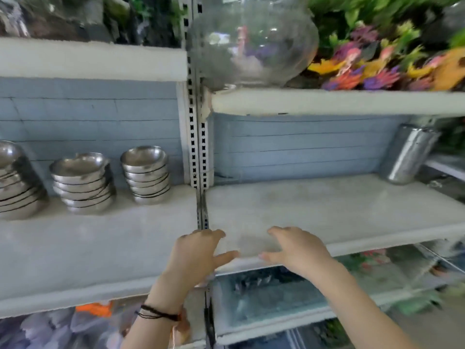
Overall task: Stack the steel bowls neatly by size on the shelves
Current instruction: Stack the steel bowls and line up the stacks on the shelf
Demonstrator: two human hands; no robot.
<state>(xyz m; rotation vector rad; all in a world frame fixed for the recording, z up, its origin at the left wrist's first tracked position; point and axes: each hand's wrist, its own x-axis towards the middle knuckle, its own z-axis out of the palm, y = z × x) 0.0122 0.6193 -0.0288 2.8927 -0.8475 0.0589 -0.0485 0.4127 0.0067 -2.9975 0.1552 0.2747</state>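
Holding nothing, left hand (pixel 198 250) and right hand (pixel 299 250) are at the right shelf (pixel 327 205) front edge, fingers loosely spread. Steel bowl stacks stand on the left shelf (pixel 100 243). Risk: the middle stack (pixel 83 182) looks uneven, so a careless nudge could topple it.

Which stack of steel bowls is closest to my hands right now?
The rightmost stack, beside the slotted upright post; the middle stack and leftmost stack sit farther left.

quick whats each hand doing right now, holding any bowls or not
Left hand: open, fingers spread, holding nothing.
Right hand: open, holding nothing, over the front edge of the shelf.
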